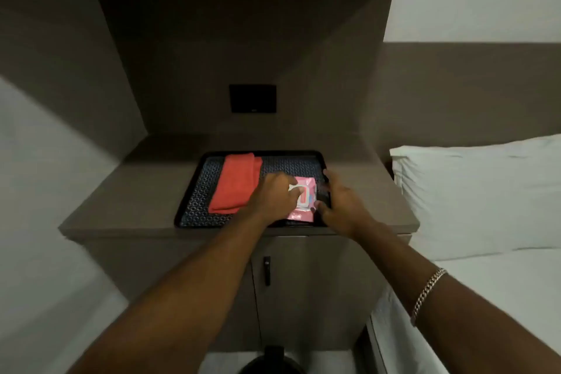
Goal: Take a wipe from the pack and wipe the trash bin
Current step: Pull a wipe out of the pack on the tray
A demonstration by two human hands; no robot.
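Towel (235,184), red and folded, lies just left of your left hand (279,193) on the patterned tray (194,200). That hand's fingers rest loosely curled on the white flap of the wipe pack (305,197). Expect a soft, light, slippery pouch, so pinch only the flap. Your right hand (340,203), spread, braces the pack's right edge. Below both hands, 1 dark trash bin (271,363) waits.

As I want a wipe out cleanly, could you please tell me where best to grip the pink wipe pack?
Probably pinch the white flap on the flat-lying pink wipe pack from above, steadying the pack's right edge, as the right hand does.
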